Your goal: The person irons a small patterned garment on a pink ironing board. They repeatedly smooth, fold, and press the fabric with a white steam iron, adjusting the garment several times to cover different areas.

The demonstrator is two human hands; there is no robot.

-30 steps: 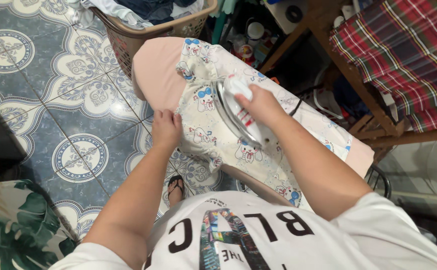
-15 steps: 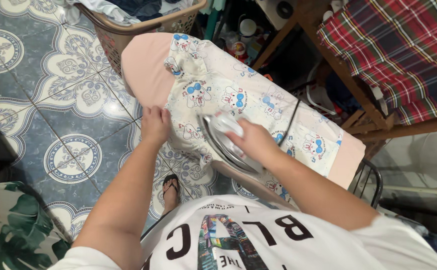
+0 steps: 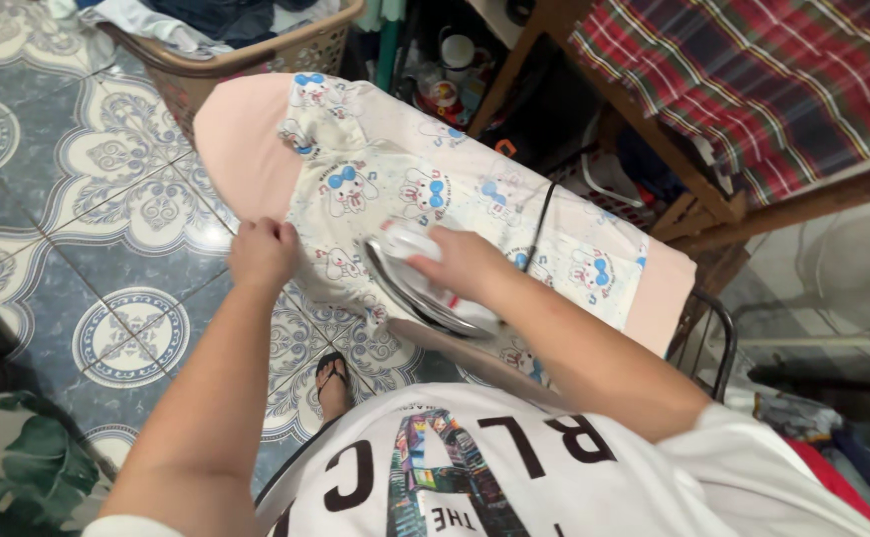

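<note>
We see the right hand (image 3: 460, 261) wrapped around the handle of a white iron (image 3: 417, 283), fingers curled tight over it, iron sole flat on a cream printed garment (image 3: 425, 199) with blue-eared bunny figures. The garment lies spread over a pink ironing board (image 3: 241, 134), covering most of its middle, with the near edge hanging off the side. The iron sits near that near edge, toward the board's middle. A black cord (image 3: 539, 221) runs across the fabric just behind the iron. The left hand (image 3: 264, 254) grips the garment's near edge just left of the iron, fingers bunched together pinching the cloth. A laundry basket (image 3: 256, 50) with clothes stands past the board's nose on patterned tile floor (image 3: 77, 169). A plaid cloth (image 3: 753, 80) covers a wooden frame at upper right.
</note>
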